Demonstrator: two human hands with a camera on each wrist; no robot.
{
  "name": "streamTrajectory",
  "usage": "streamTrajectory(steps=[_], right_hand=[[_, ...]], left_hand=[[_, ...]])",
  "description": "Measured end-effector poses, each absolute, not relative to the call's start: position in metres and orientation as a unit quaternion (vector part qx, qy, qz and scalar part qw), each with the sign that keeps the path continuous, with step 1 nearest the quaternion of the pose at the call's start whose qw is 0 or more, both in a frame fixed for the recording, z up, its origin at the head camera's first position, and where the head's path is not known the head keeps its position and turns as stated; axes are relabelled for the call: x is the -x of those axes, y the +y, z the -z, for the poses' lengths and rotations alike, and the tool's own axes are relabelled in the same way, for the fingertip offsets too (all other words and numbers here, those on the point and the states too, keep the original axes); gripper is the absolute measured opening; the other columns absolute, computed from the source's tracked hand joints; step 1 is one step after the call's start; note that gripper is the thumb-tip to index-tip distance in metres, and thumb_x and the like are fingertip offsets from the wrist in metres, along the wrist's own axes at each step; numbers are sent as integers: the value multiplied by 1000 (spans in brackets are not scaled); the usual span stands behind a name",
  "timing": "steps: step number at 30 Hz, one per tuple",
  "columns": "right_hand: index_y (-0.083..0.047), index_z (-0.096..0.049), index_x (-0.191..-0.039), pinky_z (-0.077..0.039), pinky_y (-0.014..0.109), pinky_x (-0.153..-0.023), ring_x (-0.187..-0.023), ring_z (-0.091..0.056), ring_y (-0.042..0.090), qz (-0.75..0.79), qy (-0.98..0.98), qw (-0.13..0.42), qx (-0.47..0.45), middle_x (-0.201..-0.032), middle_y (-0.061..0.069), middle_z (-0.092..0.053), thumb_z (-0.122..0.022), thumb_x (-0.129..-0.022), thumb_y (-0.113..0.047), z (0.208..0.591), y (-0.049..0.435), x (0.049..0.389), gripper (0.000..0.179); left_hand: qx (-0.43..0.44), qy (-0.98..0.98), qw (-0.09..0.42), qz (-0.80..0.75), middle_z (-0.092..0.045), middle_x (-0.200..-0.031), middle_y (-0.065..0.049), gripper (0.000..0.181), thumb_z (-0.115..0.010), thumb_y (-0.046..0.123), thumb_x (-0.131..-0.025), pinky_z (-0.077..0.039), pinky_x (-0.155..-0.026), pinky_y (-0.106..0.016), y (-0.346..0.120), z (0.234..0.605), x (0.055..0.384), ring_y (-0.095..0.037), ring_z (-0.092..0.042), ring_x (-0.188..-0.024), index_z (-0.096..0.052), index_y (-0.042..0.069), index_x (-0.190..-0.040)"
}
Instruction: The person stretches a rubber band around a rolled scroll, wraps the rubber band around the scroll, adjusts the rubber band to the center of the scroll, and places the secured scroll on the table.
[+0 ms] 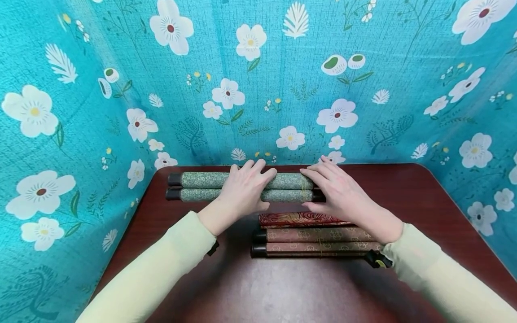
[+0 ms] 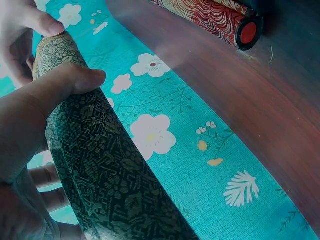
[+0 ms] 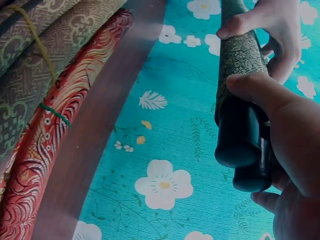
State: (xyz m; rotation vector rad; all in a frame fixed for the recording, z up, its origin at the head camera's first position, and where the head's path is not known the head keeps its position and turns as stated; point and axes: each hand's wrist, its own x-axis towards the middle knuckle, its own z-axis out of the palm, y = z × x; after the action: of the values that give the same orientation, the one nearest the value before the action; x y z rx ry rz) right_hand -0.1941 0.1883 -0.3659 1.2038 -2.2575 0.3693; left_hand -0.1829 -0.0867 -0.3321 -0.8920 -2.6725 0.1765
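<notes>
A green brocade scroll point(image 1: 202, 178), a pair of side-by-side rolls with black end knobs point(image 3: 237, 140), lies level across both hands near the table's far edge. My left hand point(image 1: 244, 190) grips it around the middle, its thumb over the patterned cloth point(image 2: 110, 165) in the left wrist view. My right hand point(image 1: 339, 186) holds the right end, thumb on one side and fingers on the other, just behind the knobs. A thin yellow cord point(image 1: 304, 187) circles the scroll beside the right hand. In the right wrist view the scroll appears raised above the table.
Nearer the front, a red wave-patterned scroll point(image 1: 299, 219) and a brown brocade scroll point(image 1: 295, 247) with black knobs lie parallel on the dark red table point(image 1: 202, 287). The right forearm passes over their right ends. A turquoise flowered cloth point(image 1: 266, 80) hangs around the table's back and sides.
</notes>
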Motion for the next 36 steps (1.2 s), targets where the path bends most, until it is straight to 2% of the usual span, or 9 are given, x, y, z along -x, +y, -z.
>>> streamTrajectory(steps=[15,19,23,30,36], right_hand=[[7,-63,-141,-36,61,-122,-117,-66,39,-106,-835,291,-454,-124,20,-71,-103,-68,-34,360,180,196,93],[4,-61,-145,-31,64,-123,-122,-64,39,-78,-838,305,-445,-130,21,-70,-102,-68,-42,356,182,194,99],[3,-58,-149,-23,62,-128,-129,-60,41,-65,-839,321,-434,-138,23,-67,-102,-66,-46,354,191,191,106],[4,-61,-142,-24,61,-128,-124,-61,42,-59,-838,337,-425,-129,24,-68,-104,-63,-33,355,201,188,97],[5,-62,-140,-26,60,-128,-123,-62,40,-56,-839,332,-428,-128,23,-68,-105,-59,-30,355,195,188,97]], left_hand=[[317,-934,154,-50,-64,-129,-10,74,-93,56,-76,-58,-72,-52,-80,325,183,-30,-64,-105,-66,21,-136],[314,-935,159,-50,-64,-136,-12,76,-93,57,-77,-59,-75,-55,-78,322,183,-34,-66,-115,-65,21,-138],[308,-937,158,-47,-62,-141,-13,76,-93,56,-77,-59,-78,-57,-77,320,183,-36,-65,-120,-65,21,-139],[313,-932,172,-58,-62,-141,-13,77,-92,57,-77,-59,-79,-57,-75,321,180,-38,-62,-128,-65,21,-139],[312,-928,190,-67,-64,-132,-12,77,-92,58,-76,-57,-76,-55,-70,322,176,-35,-64,-116,-64,19,-136]])
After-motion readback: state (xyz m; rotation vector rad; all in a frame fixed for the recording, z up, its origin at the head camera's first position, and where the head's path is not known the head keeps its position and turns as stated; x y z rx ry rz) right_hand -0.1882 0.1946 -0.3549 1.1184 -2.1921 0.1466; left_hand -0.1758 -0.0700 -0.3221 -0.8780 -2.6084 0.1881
